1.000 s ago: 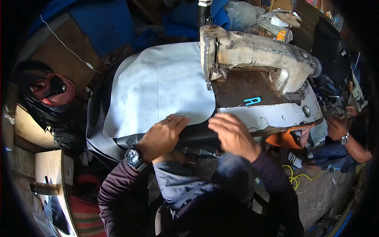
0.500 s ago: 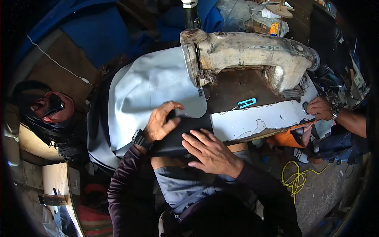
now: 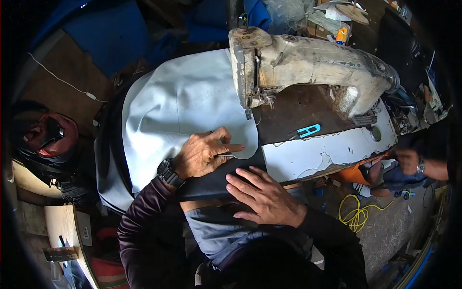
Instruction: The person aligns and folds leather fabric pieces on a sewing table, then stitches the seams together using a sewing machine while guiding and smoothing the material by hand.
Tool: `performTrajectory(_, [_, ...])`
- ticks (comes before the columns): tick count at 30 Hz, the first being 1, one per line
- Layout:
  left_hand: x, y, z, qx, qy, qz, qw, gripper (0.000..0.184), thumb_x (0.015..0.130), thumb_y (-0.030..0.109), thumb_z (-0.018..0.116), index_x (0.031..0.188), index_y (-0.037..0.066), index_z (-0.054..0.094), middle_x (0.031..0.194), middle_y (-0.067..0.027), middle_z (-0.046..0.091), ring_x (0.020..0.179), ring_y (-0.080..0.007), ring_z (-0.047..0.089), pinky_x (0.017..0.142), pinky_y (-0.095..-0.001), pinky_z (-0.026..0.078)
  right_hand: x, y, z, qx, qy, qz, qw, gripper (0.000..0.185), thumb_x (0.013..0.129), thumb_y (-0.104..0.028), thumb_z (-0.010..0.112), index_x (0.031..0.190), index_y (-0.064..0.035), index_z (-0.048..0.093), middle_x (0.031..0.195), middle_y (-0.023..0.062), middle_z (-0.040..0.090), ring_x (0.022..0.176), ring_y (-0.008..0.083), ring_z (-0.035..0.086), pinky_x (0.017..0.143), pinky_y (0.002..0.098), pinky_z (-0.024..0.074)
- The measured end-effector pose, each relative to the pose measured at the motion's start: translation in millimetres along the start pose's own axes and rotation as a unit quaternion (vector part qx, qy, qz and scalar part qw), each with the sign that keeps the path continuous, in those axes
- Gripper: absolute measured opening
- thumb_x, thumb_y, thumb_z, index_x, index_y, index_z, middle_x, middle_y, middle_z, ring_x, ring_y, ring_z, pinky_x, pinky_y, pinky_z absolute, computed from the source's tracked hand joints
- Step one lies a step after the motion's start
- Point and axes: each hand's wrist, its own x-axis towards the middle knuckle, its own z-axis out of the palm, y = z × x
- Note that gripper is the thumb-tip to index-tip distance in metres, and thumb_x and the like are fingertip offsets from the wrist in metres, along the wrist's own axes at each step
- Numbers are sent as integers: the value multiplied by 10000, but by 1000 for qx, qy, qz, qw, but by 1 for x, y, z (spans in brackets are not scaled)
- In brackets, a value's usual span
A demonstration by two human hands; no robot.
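Left hand (image 3: 204, 154) shifted toward sheet corner (image 3: 247, 151), fingers bent, right hand (image 3: 267, 198) flat

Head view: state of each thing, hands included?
White faintly printed sheet: rippled.
Smooth black material: partly covered by the white sheet.
Worn off-white metal sewing machine: paint chipped; running or stopped unclear.
Light-blue plastic looped tool: lying flat.
Thin yellow cable: loosely coiled.
Left hand: bent at the white sheet's edge.
Right hand: open, partly over the black material.
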Motion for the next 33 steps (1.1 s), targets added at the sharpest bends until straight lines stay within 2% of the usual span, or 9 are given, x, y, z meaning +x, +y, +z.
performTrajectory(6, [1, -9, 1, -18, 7, 23, 1000, 387, 948, 259, 767, 1334, 236, 791, 1028, -24, 617, 779, -207, 696, 674, -371, 607, 3, -1, -4, -9, -8, 4, 1000, 744, 1030, -544, 666, 1532, -6, 560, 1651, 186, 471, 1565, 372, 390, 1297, 558, 335])
performTrajectory(13, [8, -18, -3, -29, -19, 0, 999, 422, 922, 237, 765, 1344, 249, 773, 1067, -27, 610, 840, -244, 709, 729, -386, 609, 11, 2, -10, -38, -41, 18, 998, 759, 1022, -555, 668, 1533, -4, 557, 1676, 182, 442, 1574, 373, 376, 1299, 576, 322])
performTrajectory(15, [11, -20, -4, -32, -21, -6, 999, 417, 920, 237, 766, 1337, 246, 777, 1065, -29, 612, 848, -240, 713, 731, -381, 609, 11, 4, -10, -49, -47, 23, 997, 789, 1021, -573, 657, 1549, 1, 537, 1695, 188, 416, 1586, 376, 360, 1303, 582, 308])
performTrajectory(18, [15, -28, -1, -39, 9, 16, 999, 341, 1011, 326, 703, 1320, 221, 802, 1039, -45, 621, 792, -243, 696, 722, -382, 614, 13, 5, -9, -81, -60, 30, 994, 846, 1019, -605, 637, 1584, 8, 492, 1721, 197, 376, 1605, 381, 332, 1311, 589, 282])
performTrajectory(24, [23, -38, -3, -23, 6, 1, 1000, 342, 1025, 342, 687, 1321, 214, 801, 1061, -57, 632, 821, -252, 709, 744, -392, 622, 23, 7, -15, -109, -104, 51, 987, 930, 1007, -647, 616, 1640, 3, 416, 1742, 214, 334, 1628, 388, 292, 1322, 596, 239])
performTrajectory(25, [25, -40, -2, -18, 10, 2, 1000, 342, 993, 296, 722, 1318, 224, 799, 1063, -49, 633, 830, -245, 715, 744, -386, 625, 25, 9, -16, -108, -107, 53, 987, 939, 1003, -653, 616, 1645, 1, 409, 1742, 217, 333, 1630, 388, 289, 1324, 597, 234])
performTrajectory(27, [27, -43, -2, -7, 18, 5, 1000, 388, 928, 204, 792, 1314, 242, 794, 1067, -31, 636, 849, -232, 725, 743, -374, 630, 29, 11, -13, -112, -101, 33, 988, 950, 997, -661, 619, 1647, -1, 405, 1740, 221, 334, 1632, 388, 285, 1325, 599, 225])
performTrajectory(30, [30, -48, -8, -10, 2, 12, 1000, 405, 926, 210, 795, 1329, 247, 783, 1085, -34, 645, 835, -233, 723, 729, -380, 628, 39, 13, -8, -123, -87, -12, 989, 961, 987, -664, 629, 1647, -5, 401, 1736, 220, 343, 1631, 381, 290, 1324, 598, 223])
performTrajectory(33, [35, -61, -10, -2, -6, 46, 999, 419, 918, 231, 798, 1336, 250, 776, 1111, -34, 645, 805, -245, 725, 685, -386, 620, 55, 14, -2, -117, -87, -67, 987, 827, 1041, -552, 591, 1637, -6, 414, 1721, 219, 374, 1609, 381, 343, 1309, 593, 263])
